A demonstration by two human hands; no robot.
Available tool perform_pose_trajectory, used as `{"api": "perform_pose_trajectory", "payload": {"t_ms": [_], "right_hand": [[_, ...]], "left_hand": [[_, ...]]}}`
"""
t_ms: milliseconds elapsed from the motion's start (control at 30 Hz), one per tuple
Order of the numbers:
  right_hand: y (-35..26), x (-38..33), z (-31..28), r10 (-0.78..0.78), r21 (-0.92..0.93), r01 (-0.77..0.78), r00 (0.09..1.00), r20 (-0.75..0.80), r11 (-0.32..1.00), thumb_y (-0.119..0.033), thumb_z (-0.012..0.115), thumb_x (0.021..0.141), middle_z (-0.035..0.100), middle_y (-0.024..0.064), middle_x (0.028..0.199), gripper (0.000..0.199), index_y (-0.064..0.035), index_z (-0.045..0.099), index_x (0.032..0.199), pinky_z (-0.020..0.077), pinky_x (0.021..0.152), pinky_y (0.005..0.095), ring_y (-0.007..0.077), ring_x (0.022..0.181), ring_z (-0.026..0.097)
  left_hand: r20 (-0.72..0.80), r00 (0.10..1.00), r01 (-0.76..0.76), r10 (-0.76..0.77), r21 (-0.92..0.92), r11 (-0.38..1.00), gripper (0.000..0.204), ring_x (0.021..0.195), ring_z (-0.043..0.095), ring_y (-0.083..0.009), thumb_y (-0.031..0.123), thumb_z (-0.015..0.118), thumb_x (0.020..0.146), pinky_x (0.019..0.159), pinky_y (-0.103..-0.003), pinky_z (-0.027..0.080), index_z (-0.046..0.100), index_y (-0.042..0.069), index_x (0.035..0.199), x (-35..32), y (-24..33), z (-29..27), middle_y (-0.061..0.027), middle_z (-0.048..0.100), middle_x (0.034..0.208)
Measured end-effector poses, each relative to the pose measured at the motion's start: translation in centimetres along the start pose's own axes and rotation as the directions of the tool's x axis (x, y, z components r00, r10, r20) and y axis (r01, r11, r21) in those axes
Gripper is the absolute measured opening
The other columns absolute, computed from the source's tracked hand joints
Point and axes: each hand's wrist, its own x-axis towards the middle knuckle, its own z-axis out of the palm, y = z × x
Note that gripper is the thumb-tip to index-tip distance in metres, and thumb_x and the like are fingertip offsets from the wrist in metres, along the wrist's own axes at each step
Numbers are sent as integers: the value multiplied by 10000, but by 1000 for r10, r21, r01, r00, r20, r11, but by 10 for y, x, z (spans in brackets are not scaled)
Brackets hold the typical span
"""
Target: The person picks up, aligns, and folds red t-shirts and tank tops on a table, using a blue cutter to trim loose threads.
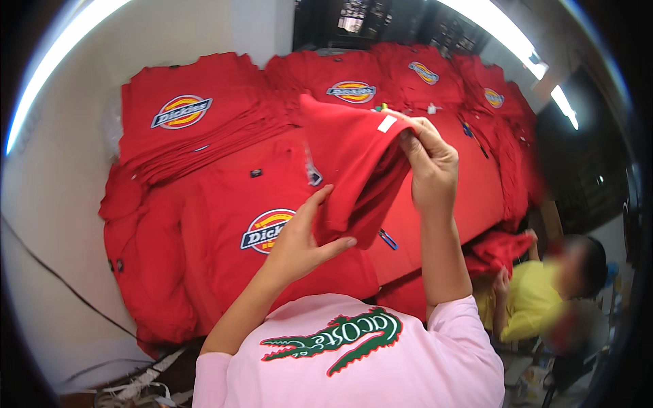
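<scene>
My right hand (430, 166) pinches the top corner of the folded red garment (350, 170), by its small white tag (386, 124). The cloth hangs down and leftward from that pinch, its long axis slanting toward my left hand (299, 238), whose thumb and fingers close on the lower edge. Beneath lie stacked red shirts (224, 224) covering the table; a seated person in yellow (530, 296) is well off to my right.
</scene>
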Motion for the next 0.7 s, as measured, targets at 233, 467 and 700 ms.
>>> {"api": "perform_pose_trajectory", "payload": {"t_ms": [233, 467, 700], "right_hand": [[20, -17, 23, 289, 256, -348, 927, 241, 902, -178, 590, 1074, 735, 34, 1084, 289, 0, 740, 1247, 553, 784, 252, 85, 913, 678], [48, -19, 39, 535, 401, -688, 724, 435, 605, -158, 620, 1045, 781, 76, 1064, 240, 14, 743, 1159, 584, 859, 283, 125, 945, 737], [58, -22, 53, 600, 459, -736, 674, 431, 497, -125, 627, 1038, 771, 72, 1072, 199, 24, 732, 1120, 574, 865, 280, 137, 930, 733]], "left_hand": [[24, 952, 305, -304, -73, 950, 220, 802, 558, -54, 142, 651, 1035, 720, -247, 471, 728, -2, 1183, -12, -24, -93, 30, 677, 880], [-60, 966, 217, -252, -343, 914, 277, 1006, 621, -42, 196, 565, 1100, 911, -225, 486, 723, -1, 1213, -31, -34, -157, 45, 715, 1072], [-172, 934, 172, -314, -554, 814, 254, 995, 652, -56, 206, 558, 1104, 912, -235, 503, 732, 34, 1170, -24, -38, -163, 14, 740, 1104]]}}
